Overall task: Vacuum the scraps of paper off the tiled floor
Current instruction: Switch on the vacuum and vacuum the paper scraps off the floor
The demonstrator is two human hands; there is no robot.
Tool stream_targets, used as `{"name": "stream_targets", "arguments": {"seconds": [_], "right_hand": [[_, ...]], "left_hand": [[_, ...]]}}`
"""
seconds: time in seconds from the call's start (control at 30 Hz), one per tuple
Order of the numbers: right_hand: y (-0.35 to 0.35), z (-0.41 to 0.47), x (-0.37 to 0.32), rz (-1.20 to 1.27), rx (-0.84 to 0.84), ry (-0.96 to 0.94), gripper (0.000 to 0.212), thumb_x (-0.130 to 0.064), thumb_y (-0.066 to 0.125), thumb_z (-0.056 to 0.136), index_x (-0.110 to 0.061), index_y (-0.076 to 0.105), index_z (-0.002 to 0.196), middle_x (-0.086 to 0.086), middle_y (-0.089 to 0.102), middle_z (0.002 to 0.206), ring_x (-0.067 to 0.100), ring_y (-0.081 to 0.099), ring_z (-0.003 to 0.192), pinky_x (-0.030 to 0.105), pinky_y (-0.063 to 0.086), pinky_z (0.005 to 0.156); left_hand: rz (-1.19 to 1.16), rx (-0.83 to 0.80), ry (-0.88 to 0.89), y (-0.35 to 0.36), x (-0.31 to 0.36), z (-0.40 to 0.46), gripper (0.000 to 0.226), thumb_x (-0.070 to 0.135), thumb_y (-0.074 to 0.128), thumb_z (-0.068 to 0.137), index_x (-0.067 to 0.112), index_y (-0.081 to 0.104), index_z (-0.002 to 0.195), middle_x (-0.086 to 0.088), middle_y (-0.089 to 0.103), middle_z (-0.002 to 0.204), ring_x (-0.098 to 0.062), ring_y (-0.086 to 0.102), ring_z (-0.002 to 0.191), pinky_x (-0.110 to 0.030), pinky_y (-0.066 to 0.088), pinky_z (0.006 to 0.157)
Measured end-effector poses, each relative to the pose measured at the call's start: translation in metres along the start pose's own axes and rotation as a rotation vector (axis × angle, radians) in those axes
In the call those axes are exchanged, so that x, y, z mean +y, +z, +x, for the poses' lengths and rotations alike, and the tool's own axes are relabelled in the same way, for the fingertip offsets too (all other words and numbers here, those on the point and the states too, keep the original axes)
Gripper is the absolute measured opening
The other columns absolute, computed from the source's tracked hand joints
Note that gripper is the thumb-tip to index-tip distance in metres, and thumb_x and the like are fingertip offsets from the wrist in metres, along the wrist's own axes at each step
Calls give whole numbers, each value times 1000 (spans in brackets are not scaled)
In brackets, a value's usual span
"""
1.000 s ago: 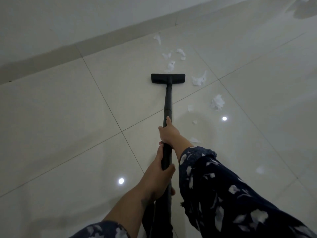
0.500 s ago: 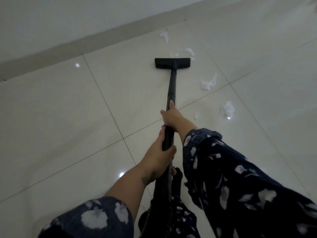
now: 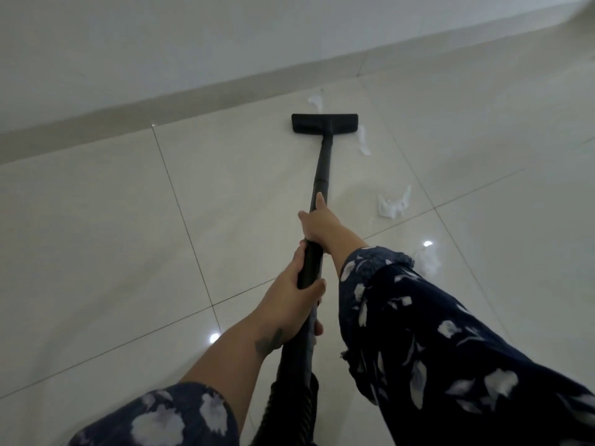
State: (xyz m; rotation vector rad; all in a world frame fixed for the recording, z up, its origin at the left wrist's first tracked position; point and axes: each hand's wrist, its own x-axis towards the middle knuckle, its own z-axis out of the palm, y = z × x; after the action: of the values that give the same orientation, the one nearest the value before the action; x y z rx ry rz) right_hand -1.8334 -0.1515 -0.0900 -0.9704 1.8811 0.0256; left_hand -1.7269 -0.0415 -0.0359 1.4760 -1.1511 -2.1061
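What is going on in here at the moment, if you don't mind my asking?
A person is vacuuming paper scraps off a tiled floor. Both hands grip the black wand: the right hand further down it, the left hand nearer the body. The nozzle lies flat on the floor close to the baseboard. Scraps remain: one just beyond the nozzle, one beside its right end, a crumpled one right of the wand, and another by the right sleeve.

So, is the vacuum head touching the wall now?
No, the head sits on the floor, with a strip of tile between it and the wall.
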Motion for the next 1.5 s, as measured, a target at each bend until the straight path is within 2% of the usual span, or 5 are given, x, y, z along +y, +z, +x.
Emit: {"name": "stream_targets", "arguments": {"seconds": [0.37, 0.43, 0.57, 0.73, 1.5], "right_hand": [[-40, 51, -39, -72, 34, -23, 51, -11, 31, 101, -13, 20, 151, 16, 7, 159, 36, 43, 130, 37, 40, 101], [-44, 55, -39, -37, 59, -49, 57, -12, 35, 100, -17, 13, 152, 20, 24, 154, 33, 43, 132, 37, 41, 98], [-57, 56, -39, -124, 90, -30, 44, -4, 29, 99, -6, 35, 142, 22, 0, 158, 32, 40, 133, 34, 42, 90], [-66, 43, -26, -234, 48, -87, 52, -8, 32, 99, -10, 20, 149, 18, 17, 157, 33, 44, 130, 34, 42, 93], [-90, 17, 32, -369, 62, 2, 46, -2, 30, 99, -4, 31, 145, 14, -11, 160, 35, 50, 121, 31, 44, 88]], "left_hand": [[-28, 24, 29, -15, 45, 66, 63, 15, 48, 103, 41, 20, 153, -21, 55, 85, -15, 55, 38, -23, 48, 39], [-28, 22, 24, -13, 49, 71, 62, 14, 48, 103, 40, 21, 153, -26, 56, 90, -16, 56, 40, -23, 49, 39], [-32, 6, 6, -8, 56, 73, 60, 15, 48, 103, 40, 24, 152, -34, 58, 115, -25, 60, 54, -25, 53, 43], [-29, -22, -3, 4, 58, 69, 60, 14, 48, 103, 41, 25, 152, -34, 57, 118, -32, 61, 63, -26, 54, 45], [57, -101, -78, 52, 62, 47, 62, 12, 47, 102, 39, 25, 153, -32, 57, 122, -25, 59, 56, -24, 52, 42]]}}
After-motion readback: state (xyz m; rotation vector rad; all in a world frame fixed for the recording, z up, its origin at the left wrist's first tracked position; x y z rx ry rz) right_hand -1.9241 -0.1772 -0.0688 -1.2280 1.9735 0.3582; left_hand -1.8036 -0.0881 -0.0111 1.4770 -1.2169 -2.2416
